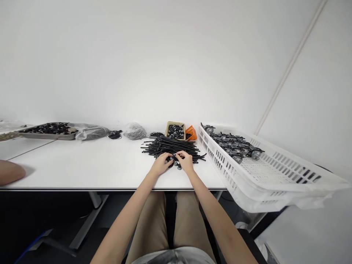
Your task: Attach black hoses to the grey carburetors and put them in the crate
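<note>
My left hand [161, 164] and my right hand [186, 161] meet over the white table [110, 165], fingertips close together. Both are closed in a pinch on a small black-and-grey part [173, 157], partly covered by the fingers, so its exact kind cannot be made out. Just under and in front of the fingers lie several loose small parts with round grey ends [179, 167]. Right behind my hands is a wide pile of thin black tubes [170, 144], lying mostly sideways.
Behind the pile stand a yellow basket [167, 128] of small parts and a tilted orange basket [193, 132]. A white crate [264, 183] of black-and-grey assemblies [233, 146] is at right. Leftward are plastic bags [134, 131], a tray [67, 137] and another person's arm [11, 172].
</note>
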`<state>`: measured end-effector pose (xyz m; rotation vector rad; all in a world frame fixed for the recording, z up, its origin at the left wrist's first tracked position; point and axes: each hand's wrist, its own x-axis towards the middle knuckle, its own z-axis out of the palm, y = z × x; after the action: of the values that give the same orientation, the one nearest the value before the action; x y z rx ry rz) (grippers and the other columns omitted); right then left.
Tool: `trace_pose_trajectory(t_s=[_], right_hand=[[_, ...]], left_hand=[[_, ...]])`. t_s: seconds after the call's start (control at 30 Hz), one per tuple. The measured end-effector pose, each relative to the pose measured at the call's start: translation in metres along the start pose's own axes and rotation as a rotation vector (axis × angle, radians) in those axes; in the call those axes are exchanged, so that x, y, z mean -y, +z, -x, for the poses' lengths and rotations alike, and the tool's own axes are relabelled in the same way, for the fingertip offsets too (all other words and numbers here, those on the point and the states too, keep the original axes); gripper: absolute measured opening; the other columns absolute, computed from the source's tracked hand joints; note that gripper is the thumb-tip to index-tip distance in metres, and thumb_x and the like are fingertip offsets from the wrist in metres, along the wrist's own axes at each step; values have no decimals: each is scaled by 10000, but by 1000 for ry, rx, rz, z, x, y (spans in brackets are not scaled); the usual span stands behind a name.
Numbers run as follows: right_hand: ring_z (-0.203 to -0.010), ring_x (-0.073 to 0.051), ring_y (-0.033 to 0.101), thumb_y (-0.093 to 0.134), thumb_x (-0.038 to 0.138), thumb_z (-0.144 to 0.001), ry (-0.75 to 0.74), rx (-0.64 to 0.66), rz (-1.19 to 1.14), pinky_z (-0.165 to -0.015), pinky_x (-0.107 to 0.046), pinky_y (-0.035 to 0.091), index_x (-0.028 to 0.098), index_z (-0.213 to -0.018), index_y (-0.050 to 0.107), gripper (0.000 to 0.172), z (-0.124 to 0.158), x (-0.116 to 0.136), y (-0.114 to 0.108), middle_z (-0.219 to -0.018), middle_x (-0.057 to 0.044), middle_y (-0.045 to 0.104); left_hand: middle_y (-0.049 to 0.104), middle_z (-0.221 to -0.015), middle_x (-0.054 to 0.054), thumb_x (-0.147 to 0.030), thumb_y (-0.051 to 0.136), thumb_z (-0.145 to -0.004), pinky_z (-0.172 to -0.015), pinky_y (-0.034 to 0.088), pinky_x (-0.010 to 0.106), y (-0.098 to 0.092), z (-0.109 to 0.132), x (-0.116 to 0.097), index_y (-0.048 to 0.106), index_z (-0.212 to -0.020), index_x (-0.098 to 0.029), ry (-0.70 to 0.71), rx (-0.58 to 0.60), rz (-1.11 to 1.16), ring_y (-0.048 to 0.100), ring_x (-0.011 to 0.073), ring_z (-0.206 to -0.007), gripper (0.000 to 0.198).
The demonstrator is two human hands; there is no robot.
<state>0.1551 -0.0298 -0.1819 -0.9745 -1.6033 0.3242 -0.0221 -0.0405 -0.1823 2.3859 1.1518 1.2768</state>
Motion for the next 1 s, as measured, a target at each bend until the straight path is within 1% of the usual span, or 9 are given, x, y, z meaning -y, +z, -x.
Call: trace_pose_trajectory(t_s=[0.17, 0.3, 0.4, 0.53, 0.77, 0.87, 1.0], right_hand=[[-858, -190, 686, 613, 346, -845, 2, 80, -12, -812, -304, 535, 220, -886, 696, 156, 1, -2, 1, -898, -39, 731], [-889, -195, 672, 631, 284, -829, -29, 114, 76, -848, -327, 529, 226, -933, 719, 148, 1, -3, 0, -924, -48, 724], [-933, -204, 651, 610, 205, -824, -64, 166, 138, -888, -349, 515, 230, -965, 737, 191, 0, -4, 0, -935, -55, 732], [-996, -221, 613, 602, 140, -796, -111, 214, 182, -943, -385, 484, 237, -1032, 735, 287, 0, -5, 0, -1015, -46, 740], [-982, -216, 608, 568, 148, -817, -118, 207, 196, -941, -377, 469, 237, -1006, 731, 265, -1, -6, 0, -1002, -44, 729], [-971, -211, 605, 541, 131, -819, -119, 196, 189, -931, -373, 471, 227, -1029, 713, 288, -1, -7, 0, -1022, -51, 715], [-960, -209, 603, 514, 127, -825, -107, 173, 172, -930, -365, 471, 226, -1038, 694, 297, -2, -12, 2, -1035, -51, 704]], left_hand=[[668, -1049, 84, -235, 524, -892, -935, 477, 398, -1, -1, 0, 619, -1056, -200, -24, -29, -1, 603, 238, -1019, 193], [616, -1030, 71, -211, 523, -887, -929, 479, 379, -3, -1, -3, 601, -1012, -209, -23, -60, 29, 593, 224, -1006, 147], [580, -1019, 58, -207, 519, -885, -903, 487, 361, -3, -1, -4, 590, -982, -215, -20, -81, 47, 592, 208, -958, 121], [557, -1014, 47, -217, 531, -881, -858, 491, 348, -4, 0, -5, 576, -983, -215, -45, -94, 62, 585, 189, -893, 111], [564, -980, 46, -249, 551, -877, -843, 495, 346, -4, 0, -5, 562, -969, -209, -40, -92, 74, 586, 189, -885, 101], [577, -978, 47, -222, 578, -838, -863, 494, 351, -2, -1, 0, 560, -993, -210, -46, -76, 54, 586, 207, -958, 157], [596, -1034, 64, -222, 594, -815, -898, 490, 371, 1, 0, 6, 557, -1048, -206, -47, -51, 35, 581, 224, -1027, 236]])
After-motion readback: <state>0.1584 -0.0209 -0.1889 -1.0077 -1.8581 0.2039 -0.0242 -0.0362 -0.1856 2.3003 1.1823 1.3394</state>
